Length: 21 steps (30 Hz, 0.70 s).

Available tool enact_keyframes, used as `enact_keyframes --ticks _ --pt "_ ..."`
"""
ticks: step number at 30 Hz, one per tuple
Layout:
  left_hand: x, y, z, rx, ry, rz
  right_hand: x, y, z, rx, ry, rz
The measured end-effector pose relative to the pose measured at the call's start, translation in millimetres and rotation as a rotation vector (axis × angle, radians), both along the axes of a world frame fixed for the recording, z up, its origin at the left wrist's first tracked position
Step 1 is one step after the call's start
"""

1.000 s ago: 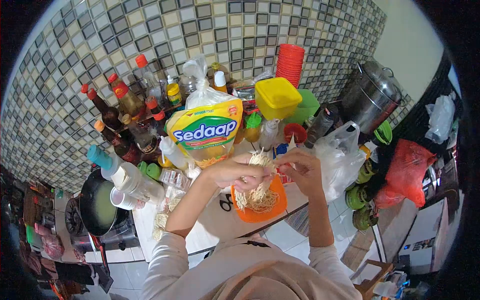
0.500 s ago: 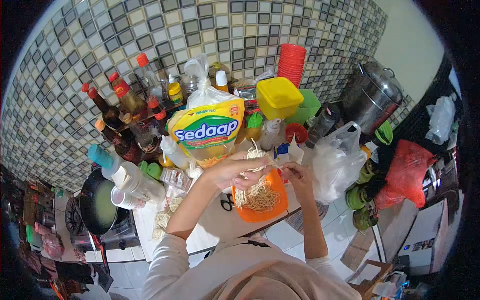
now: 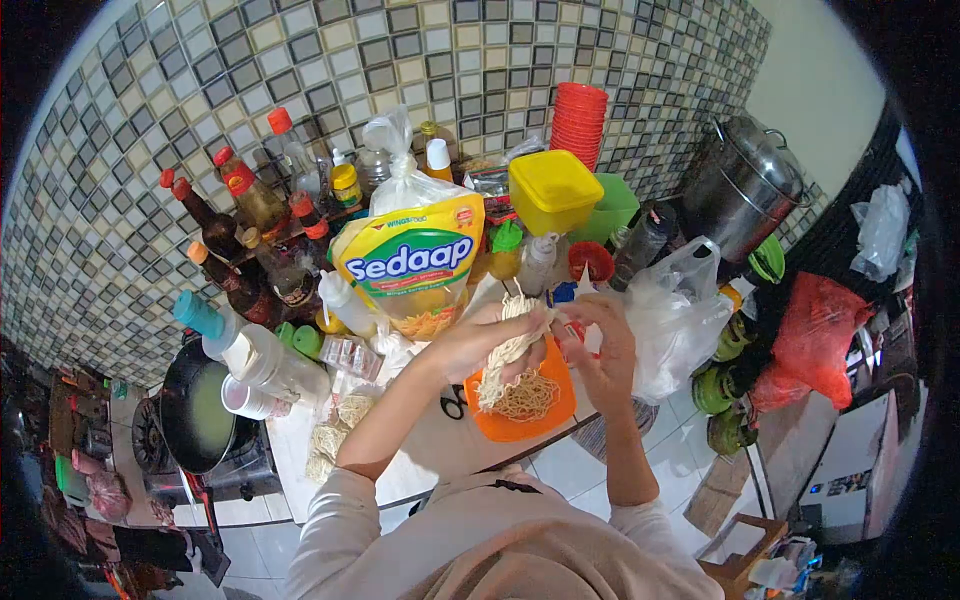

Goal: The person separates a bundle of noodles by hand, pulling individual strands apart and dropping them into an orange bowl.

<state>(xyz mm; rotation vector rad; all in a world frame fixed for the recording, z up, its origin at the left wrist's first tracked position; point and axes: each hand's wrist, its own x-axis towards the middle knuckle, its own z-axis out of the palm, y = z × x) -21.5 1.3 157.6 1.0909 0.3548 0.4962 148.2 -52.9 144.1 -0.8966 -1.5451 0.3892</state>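
Observation:
A bundle of pale dry noodles (image 3: 508, 352) is gripped in my left hand (image 3: 470, 348), above an orange bowl (image 3: 503, 430). More loose noodles (image 3: 532, 397) lie in the bowl. My right hand (image 3: 600, 345) is just right of the bundle, its fingers bent near the bundle's edge; whether they pinch a strand is too small to tell. Behind the hands stands a yellow Sedaap pouch (image 3: 410, 262). Noodle bundles (image 3: 325, 447) sit on the table left of my left forearm, and black scissors (image 3: 453, 403) lie beside the bowl.
A pan of pale liquid (image 3: 205, 405) rests on the stove at left. Sauce bottles (image 3: 245, 195) line the back left. A yellow container (image 3: 553, 195), red cups (image 3: 578, 125), a white plastic bag (image 3: 675, 325) and a steel pot (image 3: 745, 180) are behind and to the right.
My right hand has lifted slightly, with its fingers more spread. The bundle in my left hand now hangs more upright over the bowl.

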Motion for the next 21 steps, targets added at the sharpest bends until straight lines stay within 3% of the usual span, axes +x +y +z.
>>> enact_keyframes --ticks 2,6,9,15,21 --pt "1.2 -3.7 1.7 -0.023 -0.002 0.057 -9.6 -2.1 15.1 0.004 -0.227 -0.160" --pt "6.1 -6.7 -5.5 -0.038 -0.009 0.223 -10.1 7.7 8.1 0.034 -0.232 -0.190" --pt "1.7 -5.1 -1.8 -0.075 0.022 0.094 -7.2 12.1 4.1 0.022 -0.213 -0.227" --pt "4.9 -2.2 -14.4 -0.020 -0.016 0.044 -3.3 18.9 7.7 -0.035 -0.196 -0.232" --pt "4.6 -3.9 -11.3 -0.022 -0.005 0.076 2.1 24.5 16.4 0.071 -0.316 -0.294"
